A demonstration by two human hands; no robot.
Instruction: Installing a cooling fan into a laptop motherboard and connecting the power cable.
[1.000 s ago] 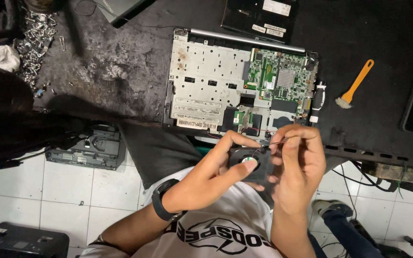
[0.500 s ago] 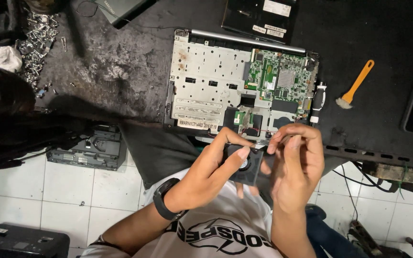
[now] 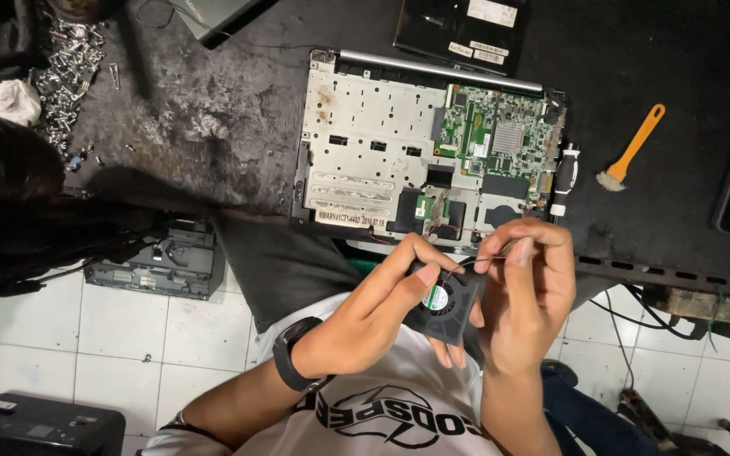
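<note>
My left hand (image 3: 386, 306) grips a small black cooling fan (image 3: 445, 306) with a green round label, held over my lap just below the workbench edge. Fingers of my right hand (image 3: 524, 291) pinch the fan's thin wire near its top right corner. A black watch sits on my left wrist. Right above both hands lies an opened laptop base (image 3: 373, 143) with a bare metal frame and a green circuit board (image 3: 492, 135) on its right side.
A screwdriver (image 3: 563, 179) lies by the laptop's right edge, an orange-handled brush (image 3: 629, 149) farther right. Several loose screws (image 3: 65, 63) are heaped at the bench's left. A black part (image 3: 466, 21) lies at the top. A dismantled device (image 3: 158, 262) and a black box (image 3: 35, 426) rest on the tiled floor.
The fan has been turned so its green label faces up, and my right hand has shifted from gripping its edge to pinching the wire.
</note>
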